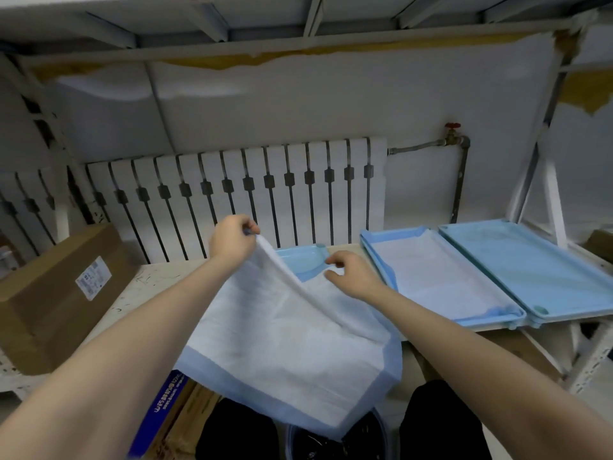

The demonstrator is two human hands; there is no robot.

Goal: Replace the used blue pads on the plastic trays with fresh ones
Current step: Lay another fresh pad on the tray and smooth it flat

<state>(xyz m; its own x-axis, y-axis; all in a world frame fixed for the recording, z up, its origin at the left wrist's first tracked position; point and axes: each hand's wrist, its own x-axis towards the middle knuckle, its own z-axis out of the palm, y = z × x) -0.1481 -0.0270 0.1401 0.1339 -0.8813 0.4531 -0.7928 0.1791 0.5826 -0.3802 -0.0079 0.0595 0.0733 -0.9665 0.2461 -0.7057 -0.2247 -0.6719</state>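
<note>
Now we hold the blue pad draped over the middle tray on the tabletop. Our left hand pinches its raised corner and our right hand pinches its far edge. Next, we judge, it needs either spreading flat or lifting clear.

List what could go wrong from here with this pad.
1. The pad's near edge hangs past the table, above the dark bin. If it is a fresh pad, it may dip in and get soiled.
2. The left hand pinches just one raised corner. The pad may slip free or settle creased.
3. The pad hides most of the tray beneath it, so the pad could end up off-centre.
</note>
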